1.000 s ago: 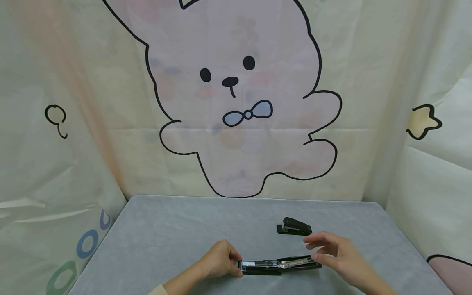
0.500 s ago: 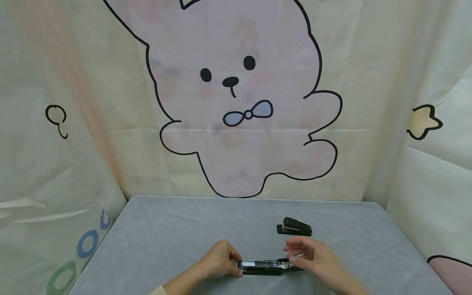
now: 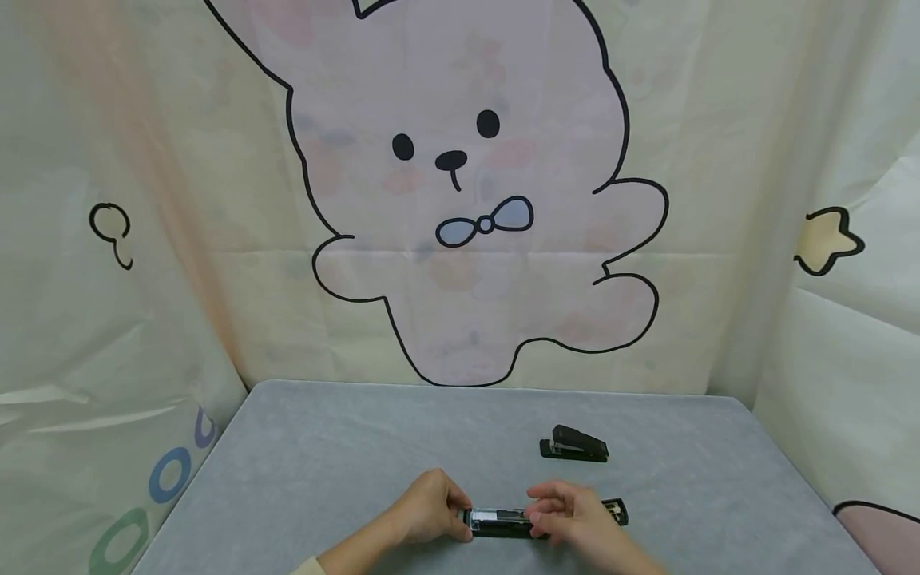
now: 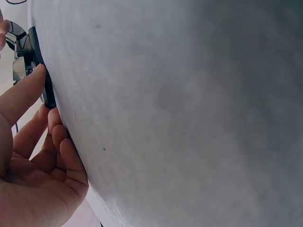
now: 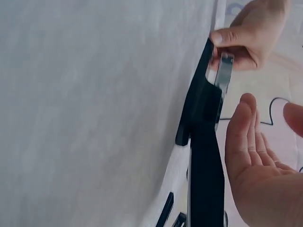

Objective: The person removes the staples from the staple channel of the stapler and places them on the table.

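A black stapler lies on the table, swung fully open, its metal magazine exposed and its top arm folded back to the right. My left hand pinches the left end of its base between thumb and fingers; the left wrist view shows the thumb against the dark base. Over the hinge area hovers my right hand, hiding part of the stapler in the head view. From the right wrist, this hand's fingers appear loosely extended beside the stapler, with nothing between them and the thumb.
Another black stapler, closed, stands farther back on the grey-covered table. Behind the table hangs a curtain with a cartoon bear, and light curtains flank both sides.
My right hand has moved left, from the far end of the opened stapler's arm to its middle. The left hand keeps its grip in the same place, and the stapler stays put.
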`<state>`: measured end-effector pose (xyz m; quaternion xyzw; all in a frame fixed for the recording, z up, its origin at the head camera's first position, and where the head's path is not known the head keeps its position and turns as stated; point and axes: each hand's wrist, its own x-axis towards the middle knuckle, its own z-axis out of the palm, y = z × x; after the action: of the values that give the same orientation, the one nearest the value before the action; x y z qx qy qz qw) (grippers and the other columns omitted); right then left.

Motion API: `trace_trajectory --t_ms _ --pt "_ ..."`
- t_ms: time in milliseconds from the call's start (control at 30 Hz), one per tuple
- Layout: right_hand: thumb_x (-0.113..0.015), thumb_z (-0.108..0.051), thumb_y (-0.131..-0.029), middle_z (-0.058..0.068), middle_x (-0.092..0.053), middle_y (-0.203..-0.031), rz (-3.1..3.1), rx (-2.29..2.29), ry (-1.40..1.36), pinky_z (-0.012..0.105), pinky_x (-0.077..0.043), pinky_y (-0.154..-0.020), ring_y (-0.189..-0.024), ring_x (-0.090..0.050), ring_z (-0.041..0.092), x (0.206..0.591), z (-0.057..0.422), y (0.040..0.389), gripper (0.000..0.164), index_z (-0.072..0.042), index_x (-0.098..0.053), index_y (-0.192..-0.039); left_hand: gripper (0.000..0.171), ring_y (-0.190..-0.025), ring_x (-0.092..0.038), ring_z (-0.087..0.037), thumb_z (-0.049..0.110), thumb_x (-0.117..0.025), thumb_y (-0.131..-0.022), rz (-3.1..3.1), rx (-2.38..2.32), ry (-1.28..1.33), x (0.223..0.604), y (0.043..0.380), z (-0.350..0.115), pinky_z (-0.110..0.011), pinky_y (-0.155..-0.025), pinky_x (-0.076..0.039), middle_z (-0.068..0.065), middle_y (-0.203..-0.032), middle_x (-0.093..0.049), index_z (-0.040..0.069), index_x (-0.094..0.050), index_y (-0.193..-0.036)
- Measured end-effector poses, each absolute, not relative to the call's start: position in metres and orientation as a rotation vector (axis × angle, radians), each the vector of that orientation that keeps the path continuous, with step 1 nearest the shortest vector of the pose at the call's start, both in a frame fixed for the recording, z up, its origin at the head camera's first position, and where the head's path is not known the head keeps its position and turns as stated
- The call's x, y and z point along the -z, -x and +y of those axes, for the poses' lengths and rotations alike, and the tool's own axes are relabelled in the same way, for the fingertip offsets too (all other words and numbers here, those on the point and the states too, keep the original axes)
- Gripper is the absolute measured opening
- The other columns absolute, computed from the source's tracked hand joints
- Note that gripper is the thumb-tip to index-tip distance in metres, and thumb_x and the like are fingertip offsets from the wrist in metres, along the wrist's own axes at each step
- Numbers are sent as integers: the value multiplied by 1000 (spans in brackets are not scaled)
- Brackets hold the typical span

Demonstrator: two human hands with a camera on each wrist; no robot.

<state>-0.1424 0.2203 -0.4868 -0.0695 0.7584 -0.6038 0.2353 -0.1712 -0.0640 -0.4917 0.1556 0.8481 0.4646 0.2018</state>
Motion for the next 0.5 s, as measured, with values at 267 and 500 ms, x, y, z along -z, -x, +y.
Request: trace_trajectory --t_ms 267,500 --pt "-83 -30 -90 12 -77 -104 1927 1696 61 39 -60 -70 -88 -75 28 545 214 161 55 4 -65 -130 23 -54 -47 -7 -2 -93 -67 2390 -1296 -460 494 171 -65 -23 -51 -33 4 -58 -59 5 -81 -85" --pt "-68 -15 -99 11 -77 -99 1919 1633 9 33 -60 -68 -80 -75 21 493 183 137 35 8 -66 -126 22 -53 -46 -7 -2 -93 -68 2375 -1295 -461 493 172 -66 -22 -51 -32 4 -57 -59 4 -81 -86"
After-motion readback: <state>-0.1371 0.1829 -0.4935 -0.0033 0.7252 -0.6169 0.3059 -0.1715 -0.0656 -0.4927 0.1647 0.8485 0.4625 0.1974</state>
